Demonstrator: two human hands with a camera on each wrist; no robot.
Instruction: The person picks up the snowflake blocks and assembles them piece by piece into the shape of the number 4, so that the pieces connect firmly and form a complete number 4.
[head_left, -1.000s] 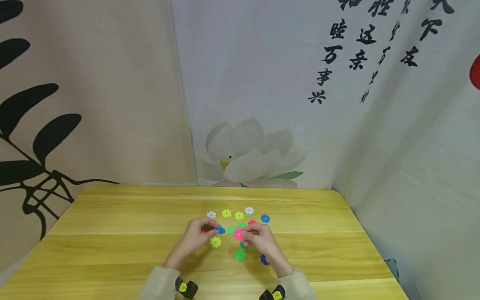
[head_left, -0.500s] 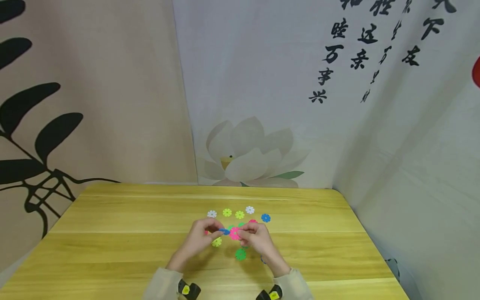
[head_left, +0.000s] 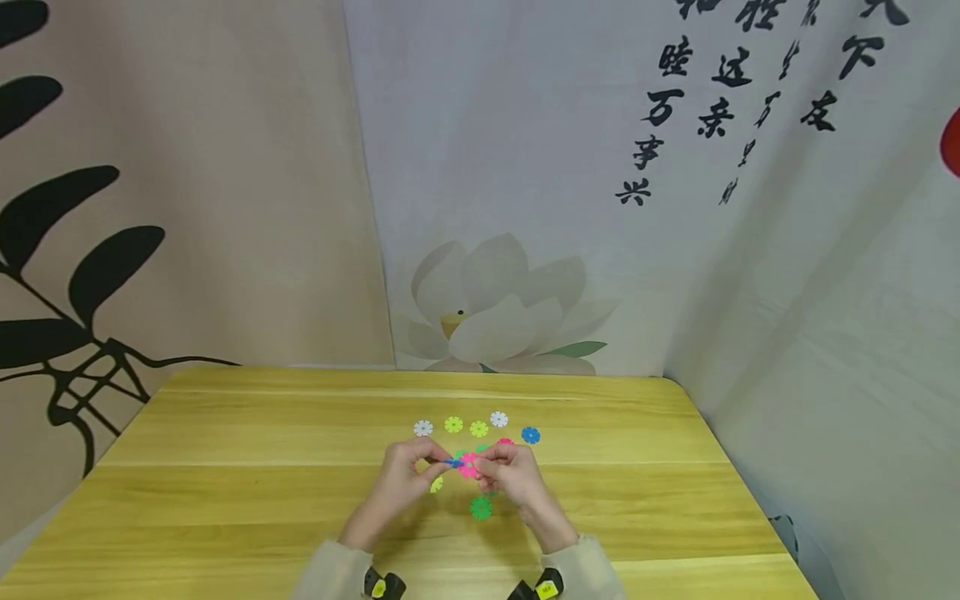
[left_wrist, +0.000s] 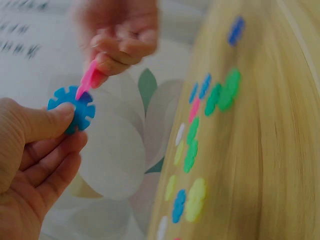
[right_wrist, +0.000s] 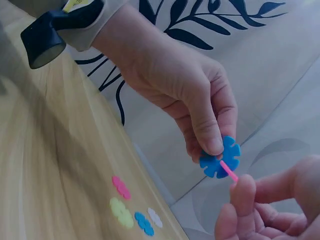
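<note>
Between thumb and fingers, my left hand (head_left: pixel 405 477) pinches a blue notched interlocking disc (left_wrist: pixel 76 120). My right hand (head_left: pixel 517 481) pinches a pink notched disc (head_left: pixel 468 465) of the same kind. Both are raised over the table, and the two hands face each other. In the left wrist view the pink disc stands edge-on, its end at a notch in the blue disc's rim. The right wrist view shows the same meeting of edges at nearly a right angle. Fingers of my right hand (right_wrist: pixel 280 200) cover much of the pink disc there.
Loose discs lie on the wooden table (head_left: pixel 247 467): two white, one at the left (head_left: pixel 423 427), several yellow, a blue disc (head_left: pixel 531 435) at the right, and a green disc (head_left: pixel 481 507) nearer me. A printed curtain (head_left: pixel 525 167) hangs behind the table's far edge.
My hands have drawn together until the blue and pink discs meet. The blue disc has turned edge-on in the head view, and the left hand has shifted slightly right.
</note>
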